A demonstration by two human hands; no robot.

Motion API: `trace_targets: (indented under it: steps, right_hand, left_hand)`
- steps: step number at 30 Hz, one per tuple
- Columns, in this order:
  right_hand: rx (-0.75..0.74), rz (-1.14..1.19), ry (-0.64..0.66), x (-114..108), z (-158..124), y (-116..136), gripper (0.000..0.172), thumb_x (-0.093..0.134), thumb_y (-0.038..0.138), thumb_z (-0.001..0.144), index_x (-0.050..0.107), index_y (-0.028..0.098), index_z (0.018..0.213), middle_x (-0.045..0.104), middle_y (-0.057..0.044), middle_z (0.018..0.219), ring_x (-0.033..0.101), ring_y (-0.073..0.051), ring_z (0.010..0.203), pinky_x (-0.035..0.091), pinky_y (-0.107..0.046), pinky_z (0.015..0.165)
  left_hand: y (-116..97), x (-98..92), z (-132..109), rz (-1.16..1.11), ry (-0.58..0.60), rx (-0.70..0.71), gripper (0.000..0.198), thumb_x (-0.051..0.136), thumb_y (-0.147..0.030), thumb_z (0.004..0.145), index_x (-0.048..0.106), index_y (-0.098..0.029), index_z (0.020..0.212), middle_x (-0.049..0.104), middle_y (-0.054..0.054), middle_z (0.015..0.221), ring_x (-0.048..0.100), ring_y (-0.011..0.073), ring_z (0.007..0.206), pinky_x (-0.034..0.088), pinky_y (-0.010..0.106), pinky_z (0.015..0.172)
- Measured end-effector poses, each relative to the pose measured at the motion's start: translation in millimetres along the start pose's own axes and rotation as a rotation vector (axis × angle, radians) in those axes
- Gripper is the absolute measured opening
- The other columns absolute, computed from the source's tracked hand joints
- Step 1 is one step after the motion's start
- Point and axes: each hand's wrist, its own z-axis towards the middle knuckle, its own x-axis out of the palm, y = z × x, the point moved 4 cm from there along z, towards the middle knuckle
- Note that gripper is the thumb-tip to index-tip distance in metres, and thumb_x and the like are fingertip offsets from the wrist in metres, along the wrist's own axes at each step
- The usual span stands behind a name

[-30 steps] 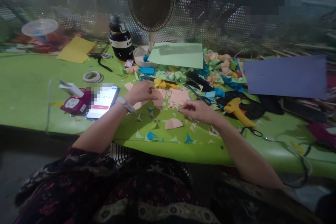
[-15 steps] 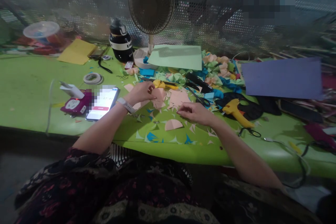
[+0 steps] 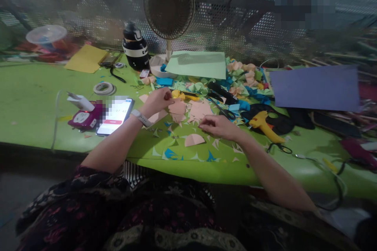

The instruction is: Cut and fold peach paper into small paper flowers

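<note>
Fingers curled, any grip being impossible to make out, the left hand [image 3: 159,101] and right hand [image 3: 219,126] are flanking peach paper cutouts [image 3: 200,110], presumably for easy reach, while a peach paper semicircle [image 3: 194,140] is lying nearer the worktop [image 3: 224,169]'s front edge
</note>
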Motion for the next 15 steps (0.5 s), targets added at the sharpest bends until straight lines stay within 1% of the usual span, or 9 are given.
trace_targets:
  steps: [3,6,8,10,12,14,15]
  right_hand:
    - [0.003,-0.013,0.004,-0.2,0.2,0.3,0.026,0.057,0.041,0.086,0.066,0.017,0.086,0.069,-0.007,0.078,0.058,-0.016,0.067,0.043,-0.03,0.063]
    - [0.004,-0.015,0.005,-0.2,0.3,-0.6,0.026,0.057,0.041,0.087,0.067,0.017,0.087,0.069,-0.006,0.077,0.059,-0.016,0.067,0.043,-0.03,0.063]
    - [0.007,-0.006,0.003,0.0,0.3,-1.8,0.025,0.058,0.042,0.087,0.067,0.018,0.086,0.069,-0.006,0.077,0.059,-0.016,0.067,0.044,-0.03,0.063]
    - [0.007,0.01,0.002,0.2,0.3,-3.1,0.024,0.059,0.041,0.087,0.067,0.018,0.086,0.068,-0.006,0.075,0.059,-0.016,0.066,0.044,-0.03,0.062]
    - [-0.005,0.017,-0.002,0.4,0.4,-4.0,0.023,0.059,0.04,0.086,0.067,0.019,0.085,0.068,-0.005,0.074,0.059,-0.016,0.065,0.044,-0.03,0.062]
    - [-0.032,0.011,-0.028,0.0,0.4,-4.1,0.023,0.06,0.04,0.087,0.067,0.019,0.085,0.068,-0.005,0.074,0.059,-0.016,0.065,0.044,-0.03,0.062]
    - [-0.054,0.01,-0.067,-0.9,0.1,-3.7,0.023,0.06,0.041,0.087,0.068,0.019,0.086,0.068,-0.004,0.075,0.058,-0.016,0.065,0.044,-0.03,0.062]
  left_hand:
    - [0.5,-0.6,1.3,-0.012,-0.018,0.019,0.016,0.066,-0.03,0.078,0.058,-0.019,0.07,0.06,0.002,0.068,0.05,0.0162,0.063,0.034,0.03,0.062]
    - [0.4,1.0,0.7,0.018,0.007,0.035,0.029,0.06,-0.035,0.083,0.055,-0.02,0.059,0.054,0.001,0.06,0.046,0.016,0.06,0.031,0.03,0.061]
    - [0.0,2.6,0.1,0.043,0.037,0.045,0.035,0.055,-0.038,0.086,0.054,-0.02,0.056,0.052,0.001,0.056,0.046,0.0166,0.059,0.031,0.031,0.06]
    - [-1.2,2.4,0.2,0.05,0.03,0.078,0.035,0.051,-0.038,0.088,0.055,-0.02,0.058,0.056,0.003,0.061,0.049,0.0175,0.061,0.033,0.031,0.061]
    - [-3.2,0.2,0.9,0.031,-0.015,0.127,0.034,0.051,-0.037,0.089,0.058,-0.019,0.061,0.062,0.004,0.069,0.053,0.0184,0.068,0.037,0.03,0.064]
    - [-4.6,-2.9,1.4,-0.049,-0.076,0.128,0.034,0.054,-0.038,0.089,0.06,-0.019,0.062,0.064,0.004,0.072,0.057,0.0182,0.072,0.041,0.029,0.066]
    - [-5.1,-3.9,1.1,-0.138,-0.094,0.099,0.034,0.056,-0.039,0.089,0.061,-0.018,0.063,0.064,0.004,0.071,0.058,0.0174,0.072,0.043,0.029,0.067]
